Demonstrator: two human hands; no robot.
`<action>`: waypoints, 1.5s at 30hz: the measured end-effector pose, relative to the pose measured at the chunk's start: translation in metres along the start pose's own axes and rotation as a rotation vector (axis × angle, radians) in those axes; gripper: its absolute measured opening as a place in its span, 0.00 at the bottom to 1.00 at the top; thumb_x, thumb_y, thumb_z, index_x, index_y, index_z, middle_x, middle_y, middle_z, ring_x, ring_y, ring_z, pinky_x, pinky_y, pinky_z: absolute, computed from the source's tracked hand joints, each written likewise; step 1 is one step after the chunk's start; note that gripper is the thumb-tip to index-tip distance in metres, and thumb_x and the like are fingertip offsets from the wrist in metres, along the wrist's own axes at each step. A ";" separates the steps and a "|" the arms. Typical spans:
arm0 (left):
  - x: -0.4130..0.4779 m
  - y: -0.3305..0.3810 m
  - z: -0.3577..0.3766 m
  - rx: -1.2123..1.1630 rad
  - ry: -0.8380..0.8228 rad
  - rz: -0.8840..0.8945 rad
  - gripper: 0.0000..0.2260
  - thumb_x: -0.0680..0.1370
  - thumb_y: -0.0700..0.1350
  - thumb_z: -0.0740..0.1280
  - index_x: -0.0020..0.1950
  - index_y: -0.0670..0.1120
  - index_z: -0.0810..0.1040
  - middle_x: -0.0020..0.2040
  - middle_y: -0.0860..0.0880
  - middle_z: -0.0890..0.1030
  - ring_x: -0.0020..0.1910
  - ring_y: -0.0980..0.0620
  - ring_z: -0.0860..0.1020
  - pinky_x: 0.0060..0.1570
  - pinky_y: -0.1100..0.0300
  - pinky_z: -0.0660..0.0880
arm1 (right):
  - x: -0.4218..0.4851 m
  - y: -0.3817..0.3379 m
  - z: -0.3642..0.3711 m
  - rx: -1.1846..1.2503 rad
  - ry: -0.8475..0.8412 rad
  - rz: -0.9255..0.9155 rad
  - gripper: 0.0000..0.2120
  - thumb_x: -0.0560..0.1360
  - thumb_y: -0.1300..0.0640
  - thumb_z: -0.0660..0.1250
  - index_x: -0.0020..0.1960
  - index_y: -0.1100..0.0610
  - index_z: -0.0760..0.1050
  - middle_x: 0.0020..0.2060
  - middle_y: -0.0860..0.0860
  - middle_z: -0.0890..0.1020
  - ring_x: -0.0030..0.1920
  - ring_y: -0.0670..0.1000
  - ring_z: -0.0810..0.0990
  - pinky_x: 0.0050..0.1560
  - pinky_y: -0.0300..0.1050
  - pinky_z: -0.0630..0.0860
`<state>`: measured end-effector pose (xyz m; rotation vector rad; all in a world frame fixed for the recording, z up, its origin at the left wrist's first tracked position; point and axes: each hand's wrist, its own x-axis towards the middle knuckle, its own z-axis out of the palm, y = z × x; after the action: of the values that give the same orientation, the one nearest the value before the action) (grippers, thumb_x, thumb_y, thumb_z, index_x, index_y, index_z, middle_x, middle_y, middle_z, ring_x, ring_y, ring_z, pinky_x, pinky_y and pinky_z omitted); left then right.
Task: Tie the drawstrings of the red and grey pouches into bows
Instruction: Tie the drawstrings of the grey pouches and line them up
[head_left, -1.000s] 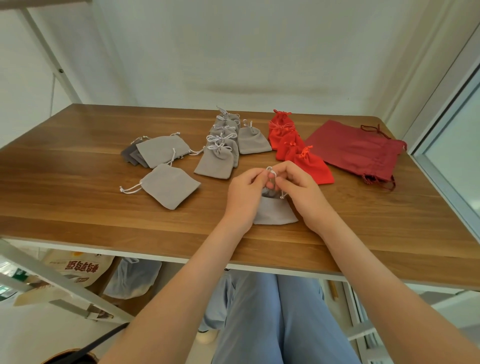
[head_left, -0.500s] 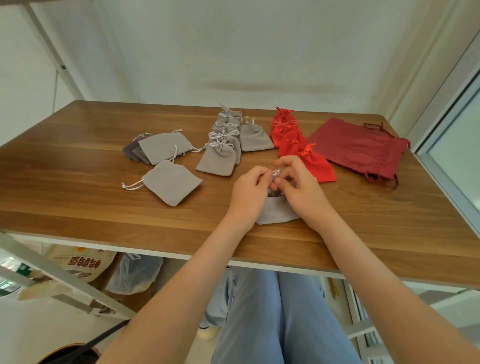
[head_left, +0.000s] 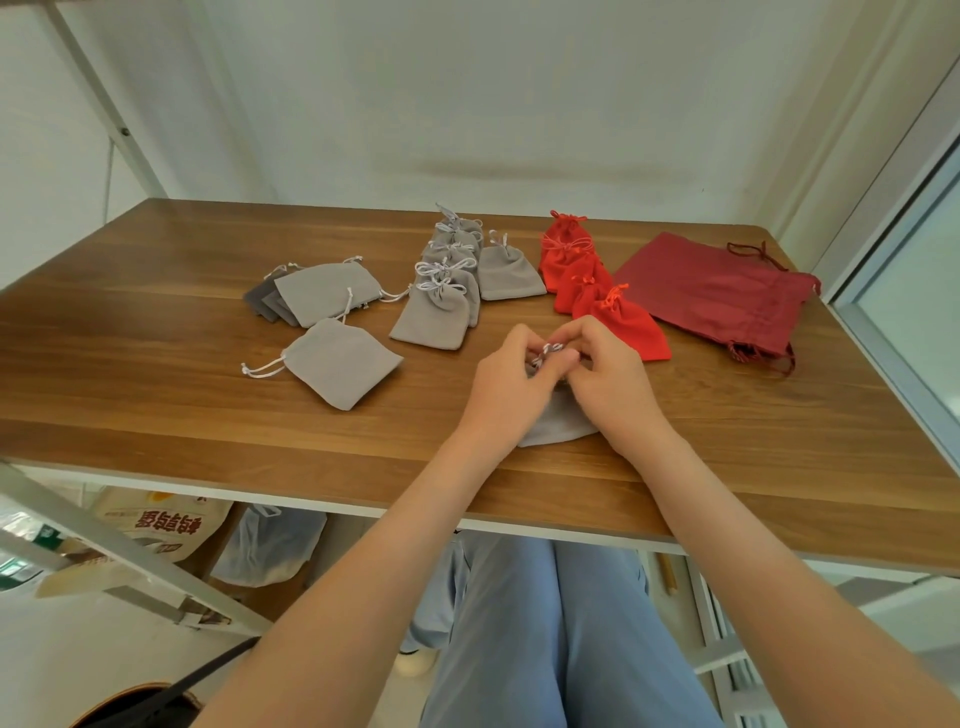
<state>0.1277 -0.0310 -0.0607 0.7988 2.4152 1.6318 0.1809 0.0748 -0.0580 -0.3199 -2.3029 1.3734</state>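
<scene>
A small grey pouch (head_left: 558, 428) lies on the wooden table (head_left: 156, 374) near its front edge, mostly covered by my hands. My left hand (head_left: 506, 395) and my right hand (head_left: 610, 384) meet above its neck, and both pinch its white drawstring (head_left: 545, 352) between curled fingertips. Behind them a row of grey pouches with tied bows (head_left: 441, 296) runs toward the wall. To the right of it lies a row of red pouches with tied bows (head_left: 587, 280).
A flat grey pouch with loose strings (head_left: 340, 361) lies at left. Behind it sits a small stack of flat grey pouches (head_left: 322, 291). A large dark red drawstring bag (head_left: 722, 293) lies at far right. Bags sit on the floor under the table.
Both hands have sunk a little toward the pouch and closed tighter together. The drawstring loop that stood above the fingers is now shorter between them.
</scene>
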 end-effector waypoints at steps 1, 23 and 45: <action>0.000 -0.001 -0.001 -0.008 0.017 0.011 0.08 0.79 0.47 0.65 0.43 0.44 0.72 0.36 0.53 0.77 0.37 0.58 0.75 0.38 0.67 0.68 | 0.000 0.000 0.000 -0.008 -0.004 -0.011 0.05 0.75 0.66 0.64 0.48 0.58 0.75 0.38 0.53 0.82 0.41 0.49 0.80 0.44 0.44 0.74; 0.003 0.001 -0.010 -0.424 0.047 -0.145 0.15 0.80 0.42 0.62 0.32 0.45 0.74 0.34 0.51 0.77 0.39 0.60 0.75 0.44 0.70 0.71 | 0.005 0.001 -0.001 0.108 -0.133 0.048 0.05 0.75 0.65 0.67 0.47 0.61 0.81 0.44 0.59 0.82 0.42 0.45 0.77 0.46 0.36 0.71; 0.015 0.011 -0.042 -0.329 -0.293 -0.072 0.06 0.77 0.42 0.68 0.41 0.48 0.81 0.38 0.54 0.82 0.41 0.60 0.78 0.44 0.67 0.73 | 0.008 -0.002 -0.016 0.375 -0.343 0.135 0.07 0.78 0.64 0.61 0.47 0.59 0.77 0.38 0.50 0.78 0.38 0.45 0.73 0.38 0.35 0.68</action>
<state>0.1029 -0.0548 -0.0305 0.8157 1.8944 1.6870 0.1814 0.0893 -0.0475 -0.1289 -2.2447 2.0232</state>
